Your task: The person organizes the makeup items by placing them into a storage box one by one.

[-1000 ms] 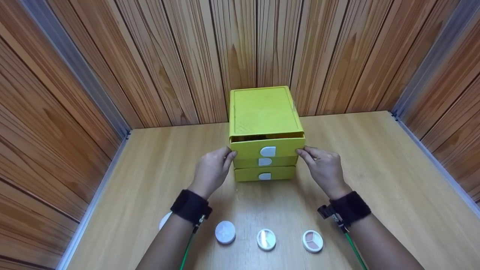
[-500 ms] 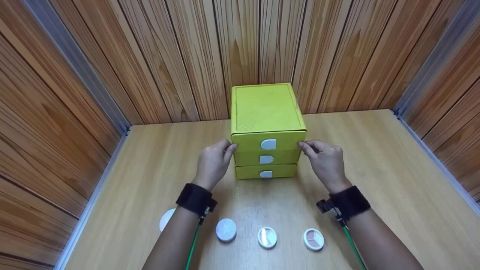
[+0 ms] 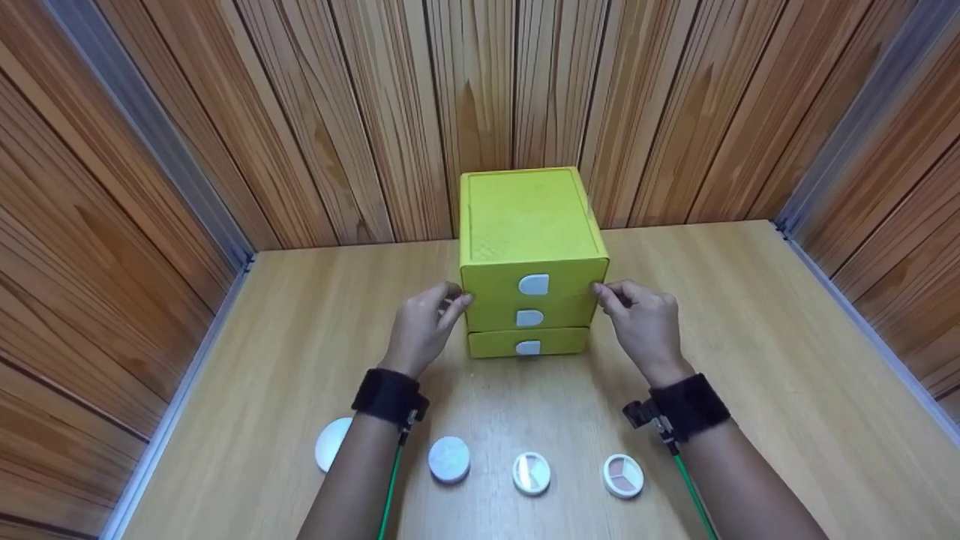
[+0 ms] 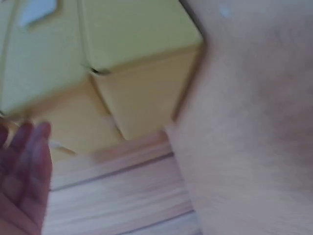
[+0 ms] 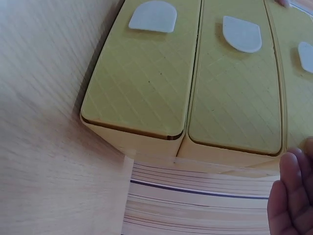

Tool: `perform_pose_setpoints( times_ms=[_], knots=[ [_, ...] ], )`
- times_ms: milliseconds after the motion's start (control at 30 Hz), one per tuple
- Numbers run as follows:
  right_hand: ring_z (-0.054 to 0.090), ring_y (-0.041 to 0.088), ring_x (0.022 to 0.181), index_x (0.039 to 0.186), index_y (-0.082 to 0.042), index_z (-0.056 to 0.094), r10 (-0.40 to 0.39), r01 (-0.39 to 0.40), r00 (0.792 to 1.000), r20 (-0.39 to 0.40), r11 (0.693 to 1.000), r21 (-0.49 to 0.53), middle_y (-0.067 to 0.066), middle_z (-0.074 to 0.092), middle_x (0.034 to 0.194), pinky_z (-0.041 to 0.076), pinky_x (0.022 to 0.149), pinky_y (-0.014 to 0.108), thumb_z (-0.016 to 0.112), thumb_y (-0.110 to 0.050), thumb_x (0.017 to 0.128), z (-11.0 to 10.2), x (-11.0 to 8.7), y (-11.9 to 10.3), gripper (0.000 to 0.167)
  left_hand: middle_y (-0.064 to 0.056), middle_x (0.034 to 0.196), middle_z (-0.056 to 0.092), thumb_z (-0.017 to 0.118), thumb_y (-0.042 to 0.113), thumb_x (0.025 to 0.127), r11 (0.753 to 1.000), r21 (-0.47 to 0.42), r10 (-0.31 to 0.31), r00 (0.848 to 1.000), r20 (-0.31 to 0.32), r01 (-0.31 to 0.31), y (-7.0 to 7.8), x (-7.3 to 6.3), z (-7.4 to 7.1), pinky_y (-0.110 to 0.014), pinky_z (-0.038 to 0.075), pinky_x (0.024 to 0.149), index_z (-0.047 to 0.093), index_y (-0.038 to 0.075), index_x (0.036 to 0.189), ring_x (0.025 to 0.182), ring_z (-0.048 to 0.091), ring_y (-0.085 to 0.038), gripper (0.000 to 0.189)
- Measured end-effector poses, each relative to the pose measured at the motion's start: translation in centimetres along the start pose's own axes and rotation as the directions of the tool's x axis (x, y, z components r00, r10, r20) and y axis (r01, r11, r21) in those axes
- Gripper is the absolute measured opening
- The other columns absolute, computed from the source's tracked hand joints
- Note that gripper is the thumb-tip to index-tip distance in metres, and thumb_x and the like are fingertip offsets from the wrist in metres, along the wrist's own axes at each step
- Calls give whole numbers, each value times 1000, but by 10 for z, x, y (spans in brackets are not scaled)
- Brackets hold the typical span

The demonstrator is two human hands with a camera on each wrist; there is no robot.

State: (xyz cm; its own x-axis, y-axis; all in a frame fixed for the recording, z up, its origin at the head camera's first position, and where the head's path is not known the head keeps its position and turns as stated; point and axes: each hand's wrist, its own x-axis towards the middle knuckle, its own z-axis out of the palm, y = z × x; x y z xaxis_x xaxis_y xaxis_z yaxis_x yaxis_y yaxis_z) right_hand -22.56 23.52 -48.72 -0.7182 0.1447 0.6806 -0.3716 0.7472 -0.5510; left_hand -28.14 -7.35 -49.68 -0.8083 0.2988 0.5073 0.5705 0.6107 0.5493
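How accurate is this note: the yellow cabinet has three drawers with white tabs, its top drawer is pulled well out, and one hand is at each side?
Not quite: the top drawer is closed; the head view shows it flush with the yellow cabinet. The three drawers, white tabs, and left hand and right hand at the sides are right.

A light wood-grain desk (image 3: 750,337) is topped towards its back by an upright yellow-green three-drawer cabinet (image 3: 534,217). Nearer the front, four round pieces are spread in a loose row: a partly hidden white disc (image 3: 330,444), a pale disc (image 3: 449,459), a glossy-faced disc (image 3: 532,473) and a three-part disc (image 3: 623,476).
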Motion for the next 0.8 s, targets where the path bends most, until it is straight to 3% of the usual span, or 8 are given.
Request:
perform_pose_setpoints(
  times_ms=[133,333,467,567,633,700,733,800],
  knots=[
    [62,8,56,78,-7,75,13,-12,1000,-20,998,57,-4,68,66,46,52,12,74,-22,89,-5,-11,0,18,-7,111,70,58,44,95,997,-76,-10,1000,16,11,-15,-14,6,-27,57,75,65,6,119,90,68,-16,45],
    [65,14,57,77,-8,76,54,-39,994,-92,986,160,-3,69,66,48,55,11,76,-8,85,-30,-27,-6,8,-15,122,65,59,46,94,998,-54,-17,1000,15,18,-26,-25,17,-35,57,81,53,8,139,99,68,-26,59],
    [65,11,58,75,-2,75,40,-22,992,-118,989,149,3,69,65,47,56,9,76,3,82,-51,-33,-22,8,-15,129,61,61,49,91,997,-60,-51,998,31,53,-30,-28,21,-39,56,85,47,11,145,106,65,-27,68],
    [65,7,61,76,0,74,28,-15,995,-98,992,123,4,69,66,46,58,8,75,6,81,-60,-37,-25,8,-10,138,55,66,53,86,990,-87,-103,991,85,110,-30,-29,21,-40,53,90,42,16,148,112,62,-26,77],
    [65,9,63,79,0,74,52,-44,997,-52,988,149,4,69,68,47,58,9,75,4,83,-59,-40,-25,5,-7,143,50,70,54,82,980,-111,-146,979,143,163,-30,-30,22,-41,51,93,38,20,150,116,59,-26,83],
    [66,13,65,83,-1,75,125,-128,992,32,973,192,3,71,72,50,61,12,74,-2,85,-48,-43,-17,2,-5,147,45,75,50,79,963,-148,-193,958,213,227,-29,-30,23,-42,49,96,35,25,151,120,56,-26,86],
    [67,15,68,86,-2,75,171,-185,982,84,959,213,3,71,75,52,62,14,74,-5,86,-41,-44,-15,4,-3,149,42,77,46,79,951,-161,-221,943,248,265,-28,-30,24,-43,47,98,33,28,152,123,53,-27,87],
    [68,23,72,93,-1,74,270,-315,942,198,916,250,8,72,80,56,66,21,73,-12,89,-27,-46,-17,12,-2,151,39,80,37,80,930,-166,-266,913,309,327,-26,-29,26,-43,45,100,28,32,153,126,50,-27,89]
  ],
)
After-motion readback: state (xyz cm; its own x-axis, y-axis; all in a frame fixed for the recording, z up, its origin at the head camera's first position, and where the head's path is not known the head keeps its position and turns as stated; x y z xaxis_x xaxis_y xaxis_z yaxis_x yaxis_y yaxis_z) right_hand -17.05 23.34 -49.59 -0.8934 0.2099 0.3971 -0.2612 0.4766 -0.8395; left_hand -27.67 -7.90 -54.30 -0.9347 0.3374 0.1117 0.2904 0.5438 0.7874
